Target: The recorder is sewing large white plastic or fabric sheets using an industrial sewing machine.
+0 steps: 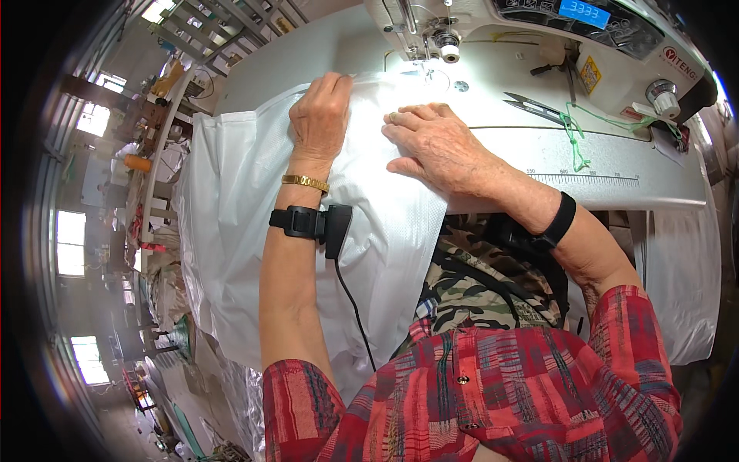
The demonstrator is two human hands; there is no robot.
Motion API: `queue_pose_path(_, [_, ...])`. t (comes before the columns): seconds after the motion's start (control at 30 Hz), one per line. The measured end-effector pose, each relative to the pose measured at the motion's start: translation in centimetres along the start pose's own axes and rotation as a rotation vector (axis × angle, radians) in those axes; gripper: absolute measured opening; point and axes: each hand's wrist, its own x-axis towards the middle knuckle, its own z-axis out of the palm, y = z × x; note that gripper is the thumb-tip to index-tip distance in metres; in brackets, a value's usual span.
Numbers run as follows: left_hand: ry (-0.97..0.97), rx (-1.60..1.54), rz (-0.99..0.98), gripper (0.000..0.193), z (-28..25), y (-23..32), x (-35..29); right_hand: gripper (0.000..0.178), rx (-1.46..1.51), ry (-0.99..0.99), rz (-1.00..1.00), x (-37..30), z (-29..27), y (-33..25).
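Note:
A large white woven plastic sheet [250,173] spreads over the sewing machine table and hangs down over my lap. At its far edge, my left hand [321,112] is closed on the hem, fingertips curled over it. My right hand [435,145] rests palm down on the sheet's right part, fingers stretched and thumb apart. Just beyond both hands is the brightly lit needle area of a white sewing machine [419,65]. The sheet's edge runs toward the needle, but glare hides whether it lies under the presser foot.
To the right on the table lie dark thread snips [535,108], with tangled green thread [573,135] beside them. A printed ruler [585,179] runs along the table's near edge. More clear plastic [681,285] hangs at the far right. A cable [354,308] trails from my left wrist.

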Motion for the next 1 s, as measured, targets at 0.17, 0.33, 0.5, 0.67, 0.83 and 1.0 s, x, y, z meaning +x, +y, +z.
queue_pose_path(0.17, [0.054, 0.096, 0.036, 0.016, -1.1, 0.6, 0.6, 0.049, -0.003, 0.000, 0.004, 0.0, -0.3, -0.3])
queue_pose_path(0.33, [0.063, -0.010, 0.192, 0.014, -2.4, 0.8, 0.6, 0.048, -0.020, -0.023, 0.010, 0.0, -0.7, -0.8])
queue_pose_path(0.5, [0.060, -0.081, 0.276, 0.016, -3.3, 2.1, -0.3, 0.048, -0.013, -0.025, 0.009, -0.1, -0.7, -0.7])
queue_pose_path(0.67, [0.072, -0.118, 0.348, 0.023, -3.4, 3.1, -0.9, 0.048, 0.018, -0.028, 0.014, -0.3, -0.5, -0.7])
queue_pose_path(0.83, [0.053, -0.098, 0.360, 0.024, -3.1, 2.8, -1.3, 0.047, -0.008, 0.002, -0.003, -0.2, -0.2, -0.6])
queue_pose_path(1.0, [0.075, -0.132, 0.352, 0.022, -2.8, 2.9, -1.2, 0.047, -0.031, -0.022, 0.005, -0.1, -0.3, -0.6])
